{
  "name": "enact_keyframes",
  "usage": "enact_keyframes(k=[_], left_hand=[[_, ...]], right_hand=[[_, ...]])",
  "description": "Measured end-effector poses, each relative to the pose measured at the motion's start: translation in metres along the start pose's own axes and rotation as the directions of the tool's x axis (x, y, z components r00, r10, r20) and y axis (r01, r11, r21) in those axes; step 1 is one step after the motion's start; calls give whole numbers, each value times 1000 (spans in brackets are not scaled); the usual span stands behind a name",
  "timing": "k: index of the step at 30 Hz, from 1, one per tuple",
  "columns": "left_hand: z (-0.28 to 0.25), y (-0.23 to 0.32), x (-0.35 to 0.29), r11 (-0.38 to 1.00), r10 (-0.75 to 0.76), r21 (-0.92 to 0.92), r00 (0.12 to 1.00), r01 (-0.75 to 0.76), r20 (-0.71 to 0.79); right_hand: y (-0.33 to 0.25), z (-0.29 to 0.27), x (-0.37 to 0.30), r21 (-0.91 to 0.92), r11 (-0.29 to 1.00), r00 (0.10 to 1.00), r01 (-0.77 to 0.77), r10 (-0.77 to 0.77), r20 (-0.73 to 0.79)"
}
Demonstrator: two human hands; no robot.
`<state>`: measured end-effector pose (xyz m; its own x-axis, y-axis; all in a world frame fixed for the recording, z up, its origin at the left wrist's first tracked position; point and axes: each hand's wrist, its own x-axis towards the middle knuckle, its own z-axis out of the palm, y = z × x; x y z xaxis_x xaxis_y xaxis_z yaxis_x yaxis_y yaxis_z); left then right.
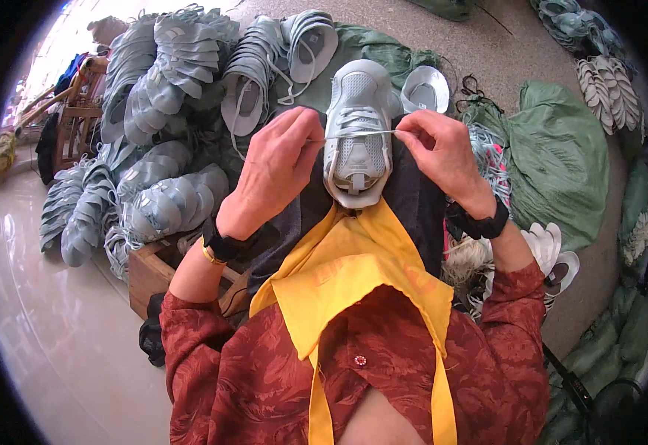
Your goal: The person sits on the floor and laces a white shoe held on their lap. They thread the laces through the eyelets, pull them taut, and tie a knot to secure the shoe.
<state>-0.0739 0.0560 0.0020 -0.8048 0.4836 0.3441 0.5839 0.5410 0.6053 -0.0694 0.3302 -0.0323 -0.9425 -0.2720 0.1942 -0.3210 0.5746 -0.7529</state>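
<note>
Two hands are working one pale grey lace-up shoe upper (357,133), which is lying sole-side down on your lap, toe pointing away from you, resting on the dark cloth over your knees just above the yellow apron (353,274). Your left hand (272,174) is closing thumb and forefinger on the left end of the thin white lace (361,134), and your right hand (439,152) is pinching the right end in the same way; the other fingers of both hands are curling loosely inward. The lace is running taut and level across the eyelet rows between your two pinches.

Containers: a brown wooden crate (153,271) is standing on the floor just beside your left knee; its contents are hidden by your forearm, so I cannot tell what it is holding. A large green cloth sack (561,159) is lying to your right, mouth slack, and its interior is not showing. More green sacks (620,334) are slumping at the far right edge.

Loose stock: stacked rows of pale grey shoe uppers (160,81) are piling up on the floor to your left and ahead, outside any container. A single grey upper (425,89) is lying just beyond the held one. White flat insoles (557,256) are lying near your right elbow.
</note>
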Motion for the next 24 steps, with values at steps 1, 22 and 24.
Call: enact_keyframes(k=[1,22,24], left_hand=[[-1,-1,-2,1000,-18,12,999,17,43],[21,-22,-39,686,-440,-488,842,539,312],[23,-20,-39,616,-452,-564,833,550,318]], right_hand=[[2,-1,0,-15,1000,1000,18,-19,-10],[10,-13,-22,-64,998,1000,13,-13,1],[10,-16,-18,-70,997,999,-32,34,25]])
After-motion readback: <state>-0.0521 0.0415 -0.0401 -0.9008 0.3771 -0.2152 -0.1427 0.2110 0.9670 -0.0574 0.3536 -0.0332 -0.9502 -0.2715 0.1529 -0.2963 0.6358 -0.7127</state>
